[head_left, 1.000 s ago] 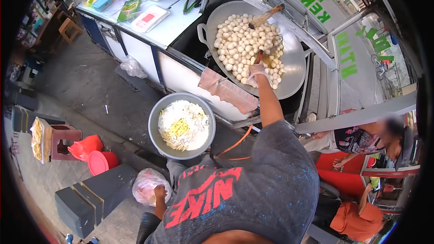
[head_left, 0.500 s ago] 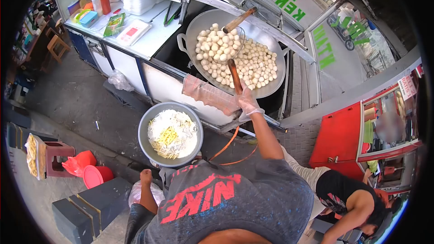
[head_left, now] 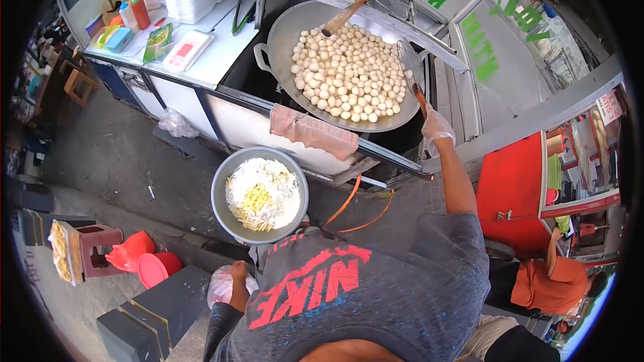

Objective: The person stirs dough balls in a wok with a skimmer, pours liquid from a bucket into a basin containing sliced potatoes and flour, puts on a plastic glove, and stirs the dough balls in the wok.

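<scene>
My right hand (head_left: pixel 437 131), in a clear plastic glove, grips the wooden handle (head_left: pixel 420 99) of a wire skimmer. The skimmer's mesh (head_left: pixel 410 57) is at the right side of a big metal wok (head_left: pixel 285 27). Many pale round balls (head_left: pixel 349 70) fill the wok, sitting in oil. Another wooden handle (head_left: pixel 345 13) slants over the wok's far rim. My left hand (head_left: pixel 239 270) hangs low at my side beside a plastic bag (head_left: pixel 225 287); its fingers cannot be made out. Near it stands a grey basin (head_left: pixel 218 194) of flour-covered yellow strips (head_left: pixel 257 196).
A cloth (head_left: pixel 312 133) hangs on the cart's front edge. On the counter (head_left: pixel 218 43) are sauce bottles (head_left: pixel 139 12), a scale (head_left: pixel 189 50) and stacked white boxes (head_left: pixel 191 7). A red cart (head_left: pixel 513 184) and a person in orange (head_left: pixel 550 286) are at right.
The skimmer and my right hand have moved right across the wok. The heap of balls on the mesh is now spread in the wok. A person in black has moved lower at right.
</scene>
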The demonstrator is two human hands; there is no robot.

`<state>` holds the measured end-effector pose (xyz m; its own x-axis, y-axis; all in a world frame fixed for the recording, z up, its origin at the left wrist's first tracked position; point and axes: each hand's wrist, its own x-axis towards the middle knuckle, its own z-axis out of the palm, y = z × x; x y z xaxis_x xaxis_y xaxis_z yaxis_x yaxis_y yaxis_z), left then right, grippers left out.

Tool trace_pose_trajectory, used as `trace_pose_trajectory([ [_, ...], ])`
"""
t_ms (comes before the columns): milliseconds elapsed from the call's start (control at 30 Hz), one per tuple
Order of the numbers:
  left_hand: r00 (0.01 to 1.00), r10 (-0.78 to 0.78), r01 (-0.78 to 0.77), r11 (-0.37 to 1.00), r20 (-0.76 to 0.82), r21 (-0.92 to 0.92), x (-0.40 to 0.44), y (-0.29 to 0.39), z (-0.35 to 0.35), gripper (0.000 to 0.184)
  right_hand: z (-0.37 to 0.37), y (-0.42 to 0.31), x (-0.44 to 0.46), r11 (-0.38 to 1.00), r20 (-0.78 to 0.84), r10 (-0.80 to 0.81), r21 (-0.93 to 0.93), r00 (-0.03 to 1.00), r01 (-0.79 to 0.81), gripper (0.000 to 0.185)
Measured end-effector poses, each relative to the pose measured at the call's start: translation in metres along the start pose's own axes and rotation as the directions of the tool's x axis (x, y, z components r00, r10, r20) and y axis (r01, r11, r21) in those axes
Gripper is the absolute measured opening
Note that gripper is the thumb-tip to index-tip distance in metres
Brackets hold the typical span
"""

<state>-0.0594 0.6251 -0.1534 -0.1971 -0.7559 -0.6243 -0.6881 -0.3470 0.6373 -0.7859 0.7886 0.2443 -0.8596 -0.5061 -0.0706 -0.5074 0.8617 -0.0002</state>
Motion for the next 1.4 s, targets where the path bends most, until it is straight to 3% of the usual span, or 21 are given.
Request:
trace_pose_trajectory([
  [67,0.985,-0.171,0.166,0.979,-0.037,-0.116,-0.034,0.009,-0.004,0.023,0.016,-0.01,0.024,0.997,0.085,0.004,0.074,0.996,-0.011,0.041],
  [133,0.968,-0.246,0.237,0.962,-0.054,-0.133,-0.058,0.009,-0.005,0.022,0.045,-0.029,0.045,0.988,0.119,-0.057,0.151,0.991,0.038,0.053],
  [267,0.944,-0.317,0.302,0.941,-0.086,-0.156,-0.09,0.013,0.002,0.022,0.153,-0.088,0.116,0.878,0.162,0.059,0.462,0.985,-0.128,0.035],
  [300,0.942,-0.32,0.303,0.94,-0.097,-0.157,-0.097,0.016,0.003,0.022,0.157,-0.111,0.123,0.87,0.217,-0.15,0.492,0.965,0.025,0.025],
  [367,0.939,-0.319,0.298,0.941,-0.128,-0.158,-0.099,0.027,0.005,0.022,0.17,-0.158,0.139,0.492,0.299,-0.351,0.865,0.887,-0.097,0.01],
  [400,0.939,-0.315,0.294,0.943,-0.139,-0.156,-0.099,0.032,0.005,0.023,0.182,-0.177,0.146,0.014,0.336,-0.37,0.934,0.866,-0.356,0.013],
  [467,0.945,-0.296,0.274,0.949,-0.139,-0.159,-0.092,0.042,0.002,0.023,0.169,-0.215,0.146,-0.407,0.424,-0.359,0.73,0.831,-0.548,0.013],
  [500,0.952,-0.27,0.241,0.952,-0.145,-0.191,-0.083,0.041,0.0,0.024,0.156,-0.224,0.141,-0.366,0.304,-0.387,0.816,0.87,-0.448,0.011],
  [633,0.97,-0.168,0.124,0.963,-0.174,-0.238,-0.049,0.04,-0.016,0.025,0.12,-0.222,0.117,-0.362,0.205,-0.382,0.864,0.901,-0.35,0.029],
  [700,0.975,-0.112,0.072,0.976,-0.191,-0.206,-0.032,0.053,-0.015,0.026,0.106,-0.211,0.086,-0.187,0.173,-0.368,0.949,0.914,-0.255,0.04],
  [800,0.949,0.216,-0.194,0.974,-0.23,0.115,0.0,0.049,-0.016,0.025,0.08,-0.187,0.025,0.172,0.171,-0.273,0.977,0.947,-0.127,0.069],
  [833,0.936,0.263,-0.247,0.964,-0.234,0.096,0.014,0.042,-0.014,0.025,0.067,-0.181,0.003,0.245,0.138,-0.249,0.967,0.959,-0.076,0.07],
  [867,0.972,0.147,-0.146,0.989,-0.183,0.016,0.013,0.044,-0.015,0.025,0.058,-0.172,-0.017,0.321,0.111,-0.224,0.947,0.968,-0.034,0.07],
  [933,0.995,-0.074,0.065,0.99,-0.069,-0.127,0.025,0.075,-0.015,0.025,0.125,-0.145,-0.007,0.386,-0.023,-0.206,0.917,0.978,0.103,0.068],
  [1000,0.998,-0.006,0.0,0.995,-0.067,-0.096,0.038,0.096,-0.013,0.025,0.08,-0.122,-0.062,0.717,-0.084,-0.207,0.665,0.975,0.209,0.067],
  [1067,0.999,0.026,-0.028,0.998,-0.037,-0.062,0.044,0.098,-0.013,0.025,0.047,-0.1,-0.099,0.886,-0.066,-0.174,0.425,0.983,0.185,0.066],
  [1133,0.999,0.032,-0.032,0.999,0.025,-0.02,0.059,0.095,-0.011,0.027,0.024,-0.08,-0.117,0.959,-0.087,-0.09,0.262,0.992,0.11,0.064],
  [1233,0.994,-0.07,0.067,0.997,0.084,0.041,0.05,0.095,-0.01,0.027,0.014,-0.042,-0.107,0.987,-0.169,0.015,0.163,0.985,0.013,0.065],
  [1333,0.997,-0.066,0.065,0.997,0.029,0.035,0.026,0.09,-0.01,0.026,0.002,-0.007,-0.072,0.995,-0.156,0.091,0.048,0.984,-0.085,0.056],
  [1400,0.994,0.094,-0.102,0.985,0.059,0.142,0.015,0.072,-0.015,0.025,0.001,0.011,-0.046,0.996,-0.165,0.078,0.045,0.983,-0.071,0.05],
])
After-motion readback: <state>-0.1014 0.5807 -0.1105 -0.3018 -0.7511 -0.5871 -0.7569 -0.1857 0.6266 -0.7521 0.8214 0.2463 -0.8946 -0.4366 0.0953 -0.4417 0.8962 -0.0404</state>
